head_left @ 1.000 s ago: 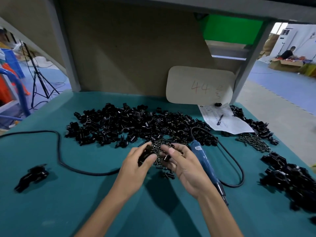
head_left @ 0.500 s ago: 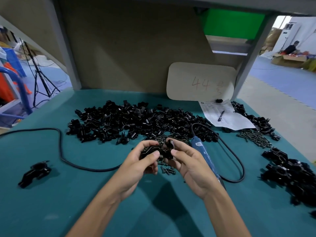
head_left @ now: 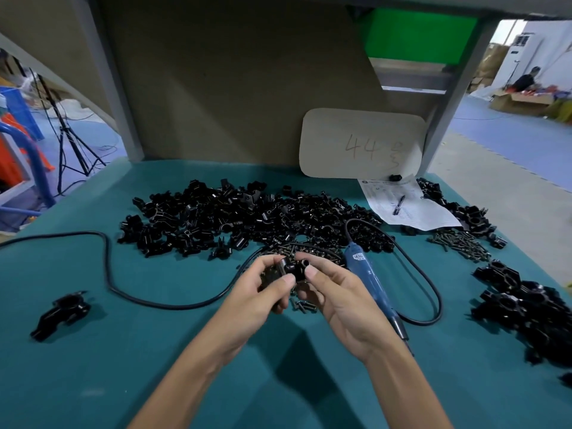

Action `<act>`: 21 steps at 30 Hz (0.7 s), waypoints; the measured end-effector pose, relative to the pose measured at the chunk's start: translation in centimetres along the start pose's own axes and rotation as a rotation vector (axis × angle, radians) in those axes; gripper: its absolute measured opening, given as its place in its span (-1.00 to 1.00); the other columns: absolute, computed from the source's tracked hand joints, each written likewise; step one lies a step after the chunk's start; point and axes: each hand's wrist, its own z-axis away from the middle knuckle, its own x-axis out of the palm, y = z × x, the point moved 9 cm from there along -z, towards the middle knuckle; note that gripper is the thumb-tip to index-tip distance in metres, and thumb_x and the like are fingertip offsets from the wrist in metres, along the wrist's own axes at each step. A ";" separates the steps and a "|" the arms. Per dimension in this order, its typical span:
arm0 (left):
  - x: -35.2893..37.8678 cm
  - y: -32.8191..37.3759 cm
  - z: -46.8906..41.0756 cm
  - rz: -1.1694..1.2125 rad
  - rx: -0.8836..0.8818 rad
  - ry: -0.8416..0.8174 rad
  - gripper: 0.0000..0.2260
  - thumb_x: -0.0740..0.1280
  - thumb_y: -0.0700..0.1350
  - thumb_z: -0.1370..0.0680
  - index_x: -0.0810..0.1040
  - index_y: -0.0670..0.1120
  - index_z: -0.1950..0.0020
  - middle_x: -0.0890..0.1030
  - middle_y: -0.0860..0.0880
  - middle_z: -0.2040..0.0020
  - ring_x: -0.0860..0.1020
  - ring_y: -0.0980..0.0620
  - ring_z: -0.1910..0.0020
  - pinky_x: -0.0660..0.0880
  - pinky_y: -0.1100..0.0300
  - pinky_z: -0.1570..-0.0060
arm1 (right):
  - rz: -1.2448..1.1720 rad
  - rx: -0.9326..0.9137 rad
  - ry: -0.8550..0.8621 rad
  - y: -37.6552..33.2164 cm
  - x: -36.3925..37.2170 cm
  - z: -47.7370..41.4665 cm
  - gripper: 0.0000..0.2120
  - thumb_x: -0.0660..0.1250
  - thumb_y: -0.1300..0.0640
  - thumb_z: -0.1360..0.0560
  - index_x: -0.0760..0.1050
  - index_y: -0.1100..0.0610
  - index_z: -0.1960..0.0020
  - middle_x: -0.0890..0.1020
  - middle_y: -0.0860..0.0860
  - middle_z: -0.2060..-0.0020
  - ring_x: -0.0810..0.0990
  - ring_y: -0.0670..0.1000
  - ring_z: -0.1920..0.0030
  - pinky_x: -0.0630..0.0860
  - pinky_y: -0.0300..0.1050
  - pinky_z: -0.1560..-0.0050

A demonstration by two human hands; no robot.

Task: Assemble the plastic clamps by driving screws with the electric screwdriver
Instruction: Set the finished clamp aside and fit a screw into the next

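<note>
Your left hand (head_left: 266,292) and right hand (head_left: 337,295) are close together above the worktop (head_left: 185,351), both pinching one black plastic clamp (head_left: 292,267) between thumb and fingertips. It looks light, stiff and slick (small enough to twist away), so grip its flat flanks and keep the screw hole clear. The electric screwdriver (head_left: 371,283) lies just beside your right hand, with loose screws (head_left: 305,305) beneath.

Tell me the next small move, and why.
Probably let the left hand hold the clamp while the right hand picks a loose screw just below: both pinch the clamp, its hole looks empty, and the electric screwdriver lies ungripped beside it.
</note>
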 end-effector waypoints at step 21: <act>-0.2 4.6 1.7 -0.919 0.327 0.255 -0.64 0.05 0.32 -0.61 0.29 0.33 -0.39 0.35 0.30 -0.10 0.47 0.27 -0.05 0.33 0.45 0.05 | 0.095 -0.073 0.072 -0.7 1.6 0.7 -0.76 0.26 0.02 -0.68 0.68 -0.01 -0.19 0.73 0.03 -0.08 0.64 -0.04 -0.05 0.59 -0.16 -0.11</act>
